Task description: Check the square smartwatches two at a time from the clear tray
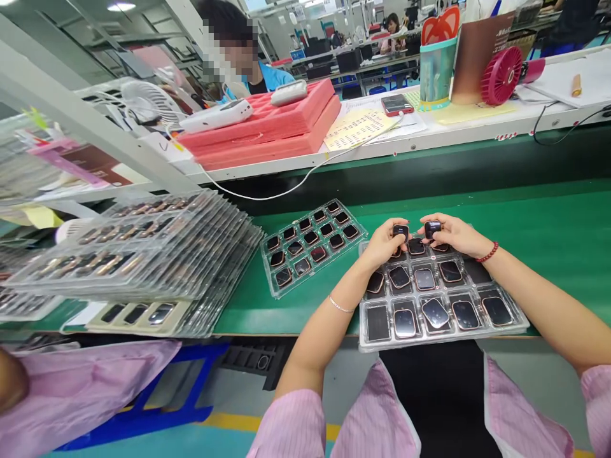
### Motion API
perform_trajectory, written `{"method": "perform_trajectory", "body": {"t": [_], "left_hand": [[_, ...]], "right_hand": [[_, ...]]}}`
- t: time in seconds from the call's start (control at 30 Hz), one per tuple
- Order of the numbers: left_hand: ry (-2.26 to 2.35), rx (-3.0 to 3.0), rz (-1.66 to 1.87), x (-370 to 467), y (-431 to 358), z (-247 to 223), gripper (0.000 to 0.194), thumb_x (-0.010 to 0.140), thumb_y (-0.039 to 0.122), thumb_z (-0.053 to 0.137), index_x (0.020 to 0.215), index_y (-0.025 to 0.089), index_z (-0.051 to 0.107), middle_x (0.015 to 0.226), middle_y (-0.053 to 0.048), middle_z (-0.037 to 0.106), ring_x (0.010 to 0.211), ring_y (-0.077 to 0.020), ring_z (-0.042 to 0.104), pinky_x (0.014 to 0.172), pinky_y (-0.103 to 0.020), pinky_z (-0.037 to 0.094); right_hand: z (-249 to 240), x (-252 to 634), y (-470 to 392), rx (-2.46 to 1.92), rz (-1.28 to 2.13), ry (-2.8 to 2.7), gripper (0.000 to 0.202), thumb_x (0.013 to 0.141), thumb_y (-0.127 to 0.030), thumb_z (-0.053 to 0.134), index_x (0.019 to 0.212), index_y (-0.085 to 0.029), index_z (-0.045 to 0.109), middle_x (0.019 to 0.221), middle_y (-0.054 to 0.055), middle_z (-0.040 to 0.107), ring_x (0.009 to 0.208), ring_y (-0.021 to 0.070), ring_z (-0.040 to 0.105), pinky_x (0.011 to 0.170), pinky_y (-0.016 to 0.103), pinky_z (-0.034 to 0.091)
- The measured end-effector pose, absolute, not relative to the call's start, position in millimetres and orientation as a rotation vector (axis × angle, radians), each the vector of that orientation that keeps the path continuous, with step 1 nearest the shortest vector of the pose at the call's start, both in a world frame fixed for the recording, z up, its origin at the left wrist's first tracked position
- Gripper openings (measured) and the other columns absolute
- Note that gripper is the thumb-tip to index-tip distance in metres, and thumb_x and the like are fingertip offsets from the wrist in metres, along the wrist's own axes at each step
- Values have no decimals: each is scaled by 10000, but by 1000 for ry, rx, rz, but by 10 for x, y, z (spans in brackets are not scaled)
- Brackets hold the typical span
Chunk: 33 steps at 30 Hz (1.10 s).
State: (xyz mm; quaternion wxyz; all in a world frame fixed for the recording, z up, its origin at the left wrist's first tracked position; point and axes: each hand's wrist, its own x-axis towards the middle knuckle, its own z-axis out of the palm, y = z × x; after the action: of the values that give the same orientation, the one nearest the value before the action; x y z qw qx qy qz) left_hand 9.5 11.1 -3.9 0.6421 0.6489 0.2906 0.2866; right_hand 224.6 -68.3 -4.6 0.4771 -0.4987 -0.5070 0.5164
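My left hand [382,245] pinches a small dark-faced watch body [401,230] between thumb and fingers. In my right hand [456,236] is another watch body [433,226], its screen lit with small pale marks. Both hands are over the far rows of a clear plastic tray [443,341] at the bench edge. Its compartments hold several square watch bodies with rose-gold rims, some lying askew. The front-left compartment [377,322] is bare. My hands partly cover the far row. A second clear tray [273,280] of watch bodies lies to the left.
A tall, leaning stack of clear trays [210,254] stands at left on the green bench [563,254]. A white cable [267,198] hangs from the shelf, which carries pink foam [267,121], a phone [396,104] and a small fan [502,76]. A person's pink sleeve [90,388] is close at left.
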Motion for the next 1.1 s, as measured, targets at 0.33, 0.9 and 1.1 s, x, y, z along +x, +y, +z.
{"method": "perform_trajectory", "body": {"t": [0.33,0.9,1.1], "left_hand": [[634,1505,664,76,110,-54,445,722,170,631,1161,153,557,936,-54,690,644,-110,644,525,-208,425],[595,1422,619,40,184,-154,608,889,383,665,1462,244,515,1348,-127,642,923,-184,734,662,-218,534],[572,1439,633,50,206,-163,719,833,448,736,1473,228,492,1226,-130,687,746,-140,711,554,-193,470]], "right_hand": [[-73,2229,-689,-1186,1241,-1270,373,789,-123,703,1145,-210,636,1071,74,764,858,180,762,744,319,626],[-27,2298,-707,-1147,1385,-916,508,881,-167,667,1368,-275,569,1369,82,687,1140,232,726,940,409,631],[-9,2346,-711,-1107,1450,-999,445,891,-219,692,1330,-241,627,1327,119,711,1050,269,762,815,404,678]]}}
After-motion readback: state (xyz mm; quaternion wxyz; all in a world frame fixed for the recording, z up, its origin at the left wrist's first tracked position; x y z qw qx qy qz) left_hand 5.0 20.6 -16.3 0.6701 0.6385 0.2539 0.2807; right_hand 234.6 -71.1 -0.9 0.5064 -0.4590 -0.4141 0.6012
